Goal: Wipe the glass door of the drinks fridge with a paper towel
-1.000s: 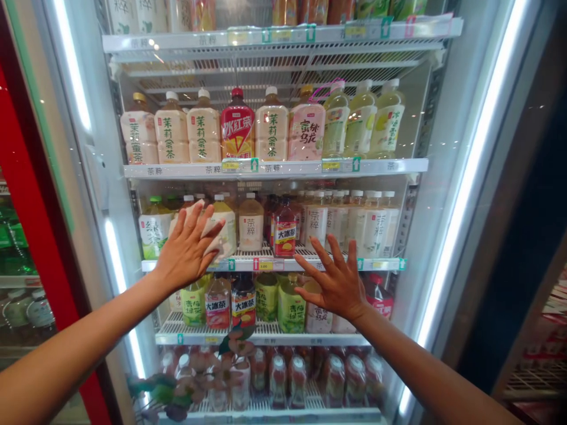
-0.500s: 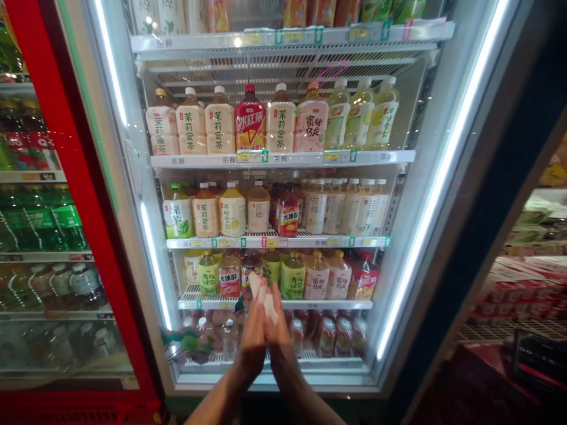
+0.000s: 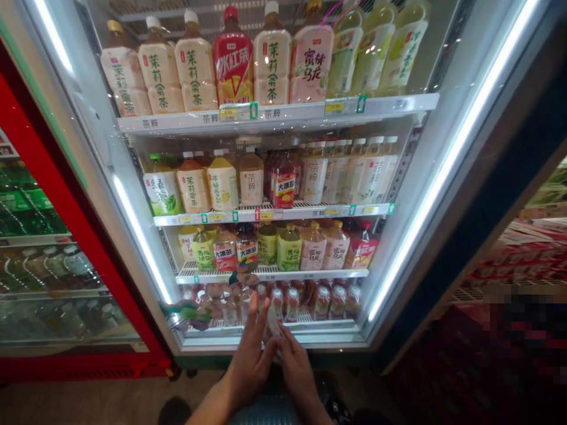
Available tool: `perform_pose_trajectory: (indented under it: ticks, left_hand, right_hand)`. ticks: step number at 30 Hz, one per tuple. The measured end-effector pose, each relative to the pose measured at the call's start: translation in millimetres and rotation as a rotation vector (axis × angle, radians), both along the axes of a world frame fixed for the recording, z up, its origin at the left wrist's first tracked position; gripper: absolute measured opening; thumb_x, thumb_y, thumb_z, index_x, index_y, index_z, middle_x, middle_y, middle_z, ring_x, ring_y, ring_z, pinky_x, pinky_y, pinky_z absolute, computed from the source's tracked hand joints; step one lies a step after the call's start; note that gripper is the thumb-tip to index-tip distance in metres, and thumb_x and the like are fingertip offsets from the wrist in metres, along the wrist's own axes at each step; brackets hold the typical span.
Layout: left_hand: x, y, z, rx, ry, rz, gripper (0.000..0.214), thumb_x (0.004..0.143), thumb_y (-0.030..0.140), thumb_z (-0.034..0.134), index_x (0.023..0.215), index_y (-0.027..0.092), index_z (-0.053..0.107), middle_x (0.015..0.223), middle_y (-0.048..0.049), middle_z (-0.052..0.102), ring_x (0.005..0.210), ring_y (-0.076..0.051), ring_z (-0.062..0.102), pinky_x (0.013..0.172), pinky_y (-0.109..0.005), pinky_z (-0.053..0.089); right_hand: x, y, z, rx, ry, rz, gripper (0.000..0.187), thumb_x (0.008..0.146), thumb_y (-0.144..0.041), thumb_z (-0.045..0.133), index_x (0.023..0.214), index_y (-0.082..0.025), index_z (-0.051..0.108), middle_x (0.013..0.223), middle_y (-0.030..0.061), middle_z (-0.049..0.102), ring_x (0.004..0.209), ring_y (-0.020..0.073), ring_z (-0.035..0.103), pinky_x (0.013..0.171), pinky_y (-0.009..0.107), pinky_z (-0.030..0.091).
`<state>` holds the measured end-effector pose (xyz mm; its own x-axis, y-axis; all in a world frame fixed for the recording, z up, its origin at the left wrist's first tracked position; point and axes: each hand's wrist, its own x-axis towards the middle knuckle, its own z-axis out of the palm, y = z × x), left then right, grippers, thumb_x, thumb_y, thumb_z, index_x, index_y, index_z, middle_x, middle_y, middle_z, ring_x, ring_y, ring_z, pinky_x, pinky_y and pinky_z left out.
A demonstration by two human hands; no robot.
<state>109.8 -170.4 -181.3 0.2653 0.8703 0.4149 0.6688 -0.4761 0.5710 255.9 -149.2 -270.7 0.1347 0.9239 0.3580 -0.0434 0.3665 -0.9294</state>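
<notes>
Lower now than half a second ago, both hands sit at the bottom centre of the frame, and the head view has tipped down so the top shelf has gone out of sight.

Head view: the left hand point(image 3: 248, 367) is flat, its fingers straight and pointing up toward the fridge point(image 3: 411, 177). The right hand point(image 3: 299, 372) is pressed against it from the right, slightly lower. A white cloth point(image 3: 274, 332) is sandwiched between the two, and only a strip of it shows above the right fingers. Whether those fingers curl round the cloth cannot be told. The hands are in front of the lowest shelf, just below a row of small bottles point(image 3: 310, 298).

Above them, three more shelves carry tea bottles. A red bottle point(image 3: 233, 59) stands in the upper middle of the frame among pale ones, on a shelf point(image 3: 283, 111) edged with price tags. Light strips point(image 3: 443, 159) run down both sides. At the left edge a red cooler point(image 3: 48, 195) holds green bottles.
</notes>
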Motion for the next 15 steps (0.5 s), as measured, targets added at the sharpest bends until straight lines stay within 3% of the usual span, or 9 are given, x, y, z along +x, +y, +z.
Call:
perform_pose_trajectory:
  ticks: [2,3,4,6,8,10,13,15]
  left_hand:
    - [-26,12,32.6,0.239,0.202,0.105,0.069,0.102,0.036,0.040,0.163,0.030,0.009,0.173,-0.0119,-0.004,0.159,-0.032,0.002,0.123,-0.066,0.025]
    - [-40,20,49.7,0.332,0.299,0.162,0.069,0.102,0.030,0.042,0.163,0.032,0.011,0.173,-0.0108,-0.001,0.160,-0.032,0.002,0.124,-0.068,0.021]
    - [-52,29,65.4,0.429,0.367,0.230,0.070,0.101,0.026,0.044,0.163,0.033,0.012,0.173,-0.0098,0.000,0.160,-0.033,0.001,0.124,-0.070,0.019]
    - [-68,49,87.1,0.560,0.496,0.277,0.075,0.098,0.023,0.048,0.162,0.034,0.011,0.173,-0.0080,-0.002,0.159,-0.034,-0.001,0.124,-0.069,0.017]
    - [-67,69,92.9,0.633,0.602,0.234,0.078,0.097,0.023,0.051,0.162,0.036,0.011,0.173,-0.0049,-0.001,0.159,-0.033,-0.002,0.126,-0.068,0.013]
    - [-54,85,85.9,0.677,0.668,0.178,0.079,0.096,0.026,0.054,0.162,0.037,0.012,0.173,-0.0017,0.003,0.159,-0.032,-0.003,0.127,-0.067,0.006]
    - [-32,101,69.6,0.721,0.680,0.183,0.081,0.095,0.027,0.055,0.162,0.036,0.011,0.172,-0.0002,0.005,0.159,-0.031,-0.004,0.128,-0.064,-0.002]
    - [-28,108,64.7,0.744,0.662,0.214,0.080,0.095,0.026,0.056,0.162,0.035,0.014,0.172,0.0002,0.004,0.159,-0.030,-0.005,0.129,-0.061,-0.005]
  right_hand:
    - [50,19,13.3,0.018,-0.092,-0.258,0.040,0.101,-0.046,0.053,0.129,-0.025,0.071,0.117,0.0080,0.078,0.106,0.0296,0.075,0.090,0.050,0.064]
    - [77,33,21.5,0.066,-0.174,-0.467,0.041,0.101,-0.045,0.052,0.130,-0.023,0.070,0.117,0.0094,0.077,0.107,0.0296,0.075,0.091,0.050,0.063]
    - [102,48,29.5,0.126,-0.246,-0.694,0.043,0.102,-0.044,0.049,0.134,-0.021,0.068,0.123,0.0121,0.075,0.112,0.0306,0.073,0.096,0.051,0.061]
    - [135,82,40.7,0.195,-0.280,-0.893,0.052,0.105,-0.041,0.039,0.150,-0.019,0.052,0.144,0.0176,0.061,0.135,0.0335,0.059,0.112,0.059,0.048]
    - [137,114,41.2,0.268,-0.342,-0.950,0.057,0.106,-0.038,0.033,0.159,-0.017,0.036,0.158,0.0201,0.044,0.148,0.0345,0.041,0.119,0.065,0.035]
    - [112,137,32.7,0.341,-0.445,-0.907,0.064,0.105,-0.040,0.036,0.163,-0.015,0.023,0.165,0.0216,0.030,0.154,0.0371,0.028,0.120,0.070,0.028]
    - [70,155,22.9,0.456,-0.621,-0.772,0.081,0.100,-0.046,0.050,0.164,-0.014,0.011,0.168,0.0233,0.018,0.156,0.0436,0.016,0.117,0.078,0.022]
    - [61,161,29.8,0.487,-0.683,-0.779,0.082,0.100,-0.044,0.049,0.165,-0.016,0.006,0.170,0.0221,0.014,0.156,0.0457,0.012,0.117,0.080,0.020]
